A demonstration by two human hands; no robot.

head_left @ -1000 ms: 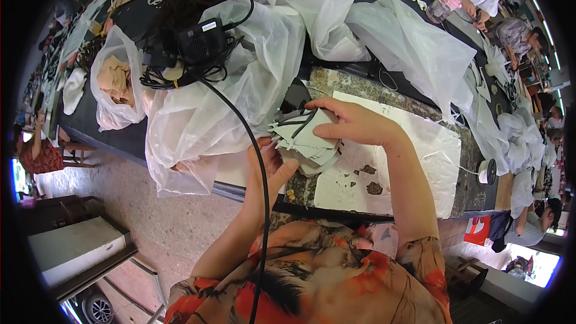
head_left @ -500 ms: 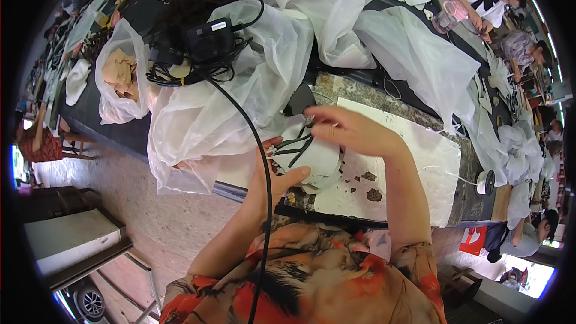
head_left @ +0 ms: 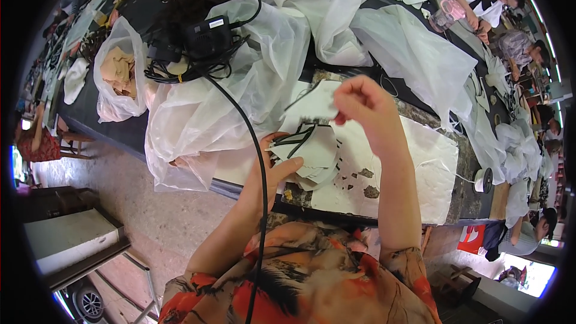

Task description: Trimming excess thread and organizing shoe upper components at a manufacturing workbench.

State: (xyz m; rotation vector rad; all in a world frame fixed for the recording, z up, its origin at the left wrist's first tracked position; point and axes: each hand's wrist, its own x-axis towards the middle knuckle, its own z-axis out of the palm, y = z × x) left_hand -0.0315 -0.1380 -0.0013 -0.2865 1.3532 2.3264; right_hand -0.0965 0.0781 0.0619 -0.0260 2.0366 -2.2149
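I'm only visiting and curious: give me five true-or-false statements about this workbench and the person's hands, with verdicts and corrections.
1. The right hand holds a pale flat piece. True.
2. The left hand is empty. False: it holds a stack of pale flat pieces with its thumb on top.
3. The boxy black device lies to the right of both hands. False: it lies to their left, farther back on the bench.
4. A spool stands to the right of the white sheet. True.
5. Nothing lies on the white sheet. False: dark fragments are scattered on it.
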